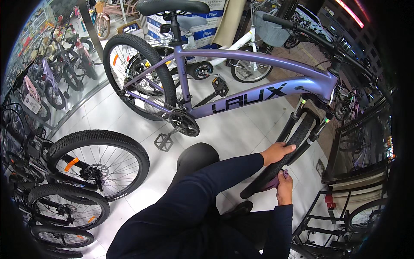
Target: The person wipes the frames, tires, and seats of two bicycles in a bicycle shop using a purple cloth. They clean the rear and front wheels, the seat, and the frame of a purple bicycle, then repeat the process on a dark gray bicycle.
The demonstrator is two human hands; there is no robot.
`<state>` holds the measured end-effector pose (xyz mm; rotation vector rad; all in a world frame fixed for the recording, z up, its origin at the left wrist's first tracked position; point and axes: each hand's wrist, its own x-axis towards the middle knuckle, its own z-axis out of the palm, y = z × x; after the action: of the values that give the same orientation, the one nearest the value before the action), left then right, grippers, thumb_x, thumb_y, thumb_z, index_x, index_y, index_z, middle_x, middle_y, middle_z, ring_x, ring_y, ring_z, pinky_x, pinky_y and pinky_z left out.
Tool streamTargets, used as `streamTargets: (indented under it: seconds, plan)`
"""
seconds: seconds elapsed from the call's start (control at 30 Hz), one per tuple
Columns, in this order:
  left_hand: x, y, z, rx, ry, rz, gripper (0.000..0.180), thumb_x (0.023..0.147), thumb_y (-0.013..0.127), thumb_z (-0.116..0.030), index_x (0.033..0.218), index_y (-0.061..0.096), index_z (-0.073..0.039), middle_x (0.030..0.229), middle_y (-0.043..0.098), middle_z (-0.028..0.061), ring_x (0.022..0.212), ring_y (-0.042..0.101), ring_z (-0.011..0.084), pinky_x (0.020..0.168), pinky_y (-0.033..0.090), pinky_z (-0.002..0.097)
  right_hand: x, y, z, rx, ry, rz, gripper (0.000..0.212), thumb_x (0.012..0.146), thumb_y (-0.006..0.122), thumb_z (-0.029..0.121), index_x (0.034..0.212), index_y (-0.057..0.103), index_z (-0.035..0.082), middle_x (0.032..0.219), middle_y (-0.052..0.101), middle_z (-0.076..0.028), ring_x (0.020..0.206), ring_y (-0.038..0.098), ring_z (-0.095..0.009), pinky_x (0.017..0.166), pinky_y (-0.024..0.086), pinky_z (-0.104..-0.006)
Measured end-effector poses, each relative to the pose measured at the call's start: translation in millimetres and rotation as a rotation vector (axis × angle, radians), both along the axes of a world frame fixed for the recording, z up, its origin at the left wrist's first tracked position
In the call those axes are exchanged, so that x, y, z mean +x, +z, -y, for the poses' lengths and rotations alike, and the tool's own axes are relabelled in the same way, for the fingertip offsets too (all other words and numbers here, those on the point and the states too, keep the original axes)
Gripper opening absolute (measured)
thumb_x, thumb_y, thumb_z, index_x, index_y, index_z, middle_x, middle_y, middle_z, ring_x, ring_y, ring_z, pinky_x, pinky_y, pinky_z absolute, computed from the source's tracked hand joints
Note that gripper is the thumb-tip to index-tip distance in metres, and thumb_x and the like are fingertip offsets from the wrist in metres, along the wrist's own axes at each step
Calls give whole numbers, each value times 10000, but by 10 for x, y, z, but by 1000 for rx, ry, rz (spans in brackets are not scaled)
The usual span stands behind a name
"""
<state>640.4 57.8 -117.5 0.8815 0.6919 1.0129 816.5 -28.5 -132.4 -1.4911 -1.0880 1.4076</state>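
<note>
A purple bicycle [189,54] with black lettering on its frame stands upright across the view, its front end at the right. My left hand [276,153] is closed around the knobby front tire [300,134], just below the fork legs [316,132]. Lower down beside the same tire, my right hand [284,189] grips a purple cloth [271,184]. The cloth lies against the tire's side, and a bit of it pokes up between thumb and fingers. Part of the wheel's lower side is hidden by my hands and the cloth.
Several black bicycle wheels [142,149] with orange reflectors line the left. A white bicycle [241,42] stands behind the purple one, near stacked boxes [153,28]. At the lower right is a black metal rack [317,228]. My knee [198,157] is close to a pedal [163,142].
</note>
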Motion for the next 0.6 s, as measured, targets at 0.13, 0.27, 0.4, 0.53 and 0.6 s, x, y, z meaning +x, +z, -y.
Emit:
streamTargets:
  seconds: [0.13, 0.27, 0.4, 0.53, 0.6]
  plan:
    - [-24, -9, 58, 10, -15, -95, 588, 977, 730, -414, 1321, 596, 44, 1133, 696, 100, 1016, 644, 168, 903, 510, 314, 46, 2, -43, 57, 40, 37, 159, 1032, 658, 181, 932, 647, 58, 806, 599, 51, 669, 487, -67, 616, 408, -270]
    - [-144, 12, 121, 156, 42, -263, 604, 944, 757, -434, 1311, 612, 23, 1112, 712, 133, 1009, 663, 206, 900, 521, 340, 174, 318, -243, 122, 78, 339, 136, 991, 695, 183, 919, 657, 74, 803, 597, 60, 686, 485, -55, 607, 406, -268]
    - [-348, 64, 269, 413, 356, -466, 762, 924, 747, -398, 1473, 470, 52, 1403, 568, 271, 1299, 555, 411, 1092, 449, 438, 101, 1043, -515, 202, 119, -16, 372, 976, 701, 205, 1218, 563, -42, 1054, 703, -125, 882, 694, -199, 840, 572, -327]
    - [-504, 219, 305, 883, 407, -292, 923, 894, 800, -379, 1578, 338, 33, 1512, 486, 227, 1369, 516, 388, 1147, 417, 436, -412, 1616, -940, 333, 546, 366, 368, 815, 829, 247, 1013, 654, -9, 1014, 692, -101, 861, 692, -232, 746, 552, -353]
    - [-603, 264, 305, 509, 258, -106, 921, 888, 814, -266, 1597, 308, 34, 1526, 491, 216, 1362, 545, 326, 1141, 430, 401, -779, 1663, -1205, 443, 911, 587, 271, 746, 852, 174, 897, 689, 19, 959, 667, -101, 811, 681, -280, 677, 537, -369]
